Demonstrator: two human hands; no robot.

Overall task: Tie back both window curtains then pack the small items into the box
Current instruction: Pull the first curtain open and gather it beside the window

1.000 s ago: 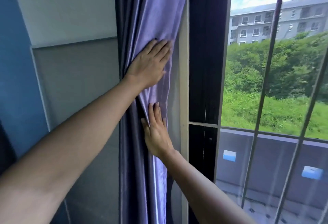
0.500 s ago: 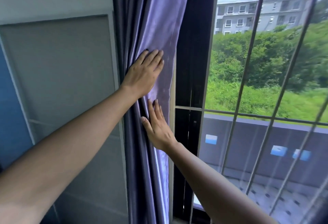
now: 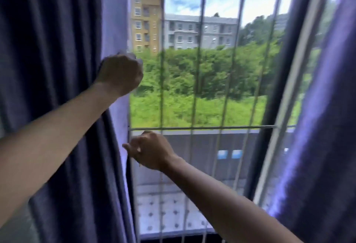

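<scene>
At the window, left hand (image 3: 120, 73) is fisted around the left curtain (image 3: 57, 88) edge up high, right hand (image 3: 151, 151) pinching that edge lower down. Right curtain (image 3: 323, 108) hangs far right. No readable writing anywhere.

- Left arm (image 3: 57, 131) is extended up and forward from lower left; left hand (image 3: 120, 74) is curled into a fist, raised higher than the right.
- Right arm (image 3: 227, 200) is stretched in from lower right; right hand (image 3: 150, 150) is held lower, fingers curled, thumb and fingertips pinched together.
</scene>
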